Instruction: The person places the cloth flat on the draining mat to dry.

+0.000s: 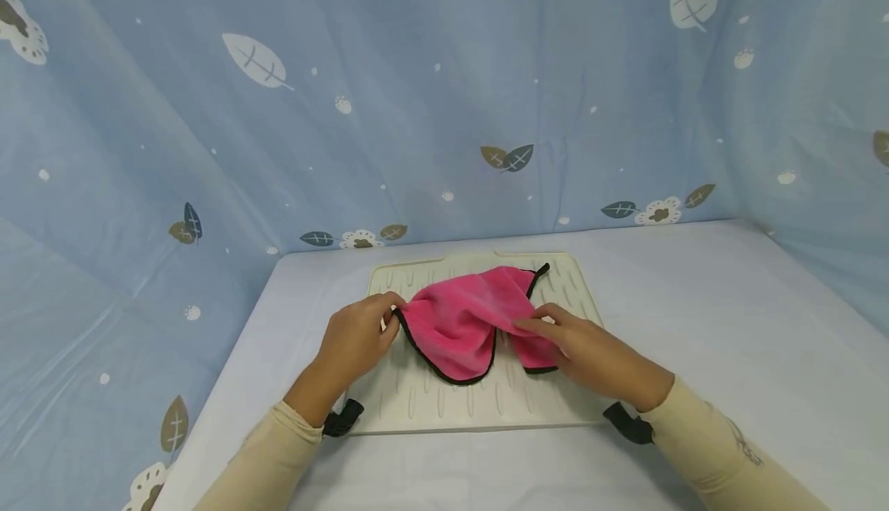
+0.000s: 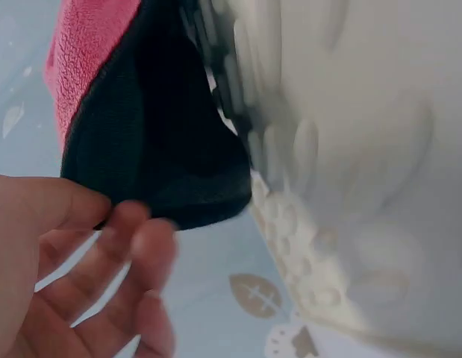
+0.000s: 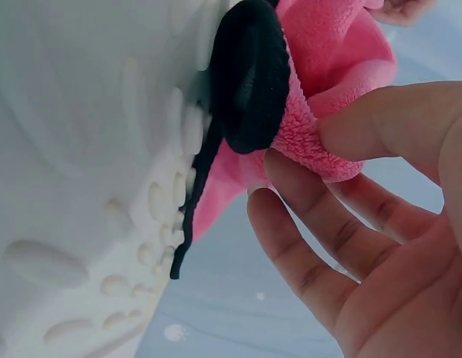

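Observation:
A pink towel (image 1: pixel 458 318) with a black border lies bunched over a cream ridged mat (image 1: pixel 444 414). At its left corner my left hand (image 1: pixel 357 333) pinches the black edge between thumb and fingers. The left wrist view shows that hand (image 2: pixel 89 261) lifting the towel's edge (image 2: pixel 163 171), its dark underside in shadow. My right hand (image 1: pixel 590 349) holds a fold on the right side of the towel. Seen from the right wrist, the thumb and fingers of this hand (image 3: pixel 365 224) pinch the pink fabric (image 3: pixel 320 127) beside a curled black edge. A black hanging loop (image 1: pixel 543 269) sticks out at the towel's far right corner.
The mat lies on a white-covered table (image 1: pixel 694 302). Behind and to the left hangs a light blue curtain (image 1: pixel 417 109) printed with leaves and flowers. Black wrist straps (image 1: pixel 343 418) show at both forearms, near the mat's front corners.

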Tool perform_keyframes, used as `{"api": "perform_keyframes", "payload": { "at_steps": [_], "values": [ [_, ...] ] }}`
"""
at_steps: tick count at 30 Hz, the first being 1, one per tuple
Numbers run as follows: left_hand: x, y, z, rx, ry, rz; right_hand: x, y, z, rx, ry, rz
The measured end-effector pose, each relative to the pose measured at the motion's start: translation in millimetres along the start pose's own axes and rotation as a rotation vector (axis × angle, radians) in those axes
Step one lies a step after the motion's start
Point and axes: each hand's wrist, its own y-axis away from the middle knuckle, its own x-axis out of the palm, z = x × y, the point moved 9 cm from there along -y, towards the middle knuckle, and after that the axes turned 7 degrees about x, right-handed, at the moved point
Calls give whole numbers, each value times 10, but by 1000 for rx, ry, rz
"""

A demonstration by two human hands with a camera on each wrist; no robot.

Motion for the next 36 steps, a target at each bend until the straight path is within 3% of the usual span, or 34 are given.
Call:
{"api": "perform_keyframes", "payload": {
  "at_steps": [4,11,16,20,23,29,36],
  "values": [
    [113,68,38,-64,93,86,18,0,-11,1,22,-7],
    [217,143,-45,-116,179,197,85,5,-125,63,75,12],
    [292,167,-142,-134,242,282,152,13,-201,125,104,72],
    [319,181,-232,-96,263,295,168,6,-194,109,116,80],
    [270,174,-260,-74,267,269,152,-7,-181,94,119,70],
    [92,160,-189,-94,247,254,57,2,-164,75,117,56],
    [-93,173,-49,-136,229,266,-27,40,-191,129,107,103]
  ]
}}
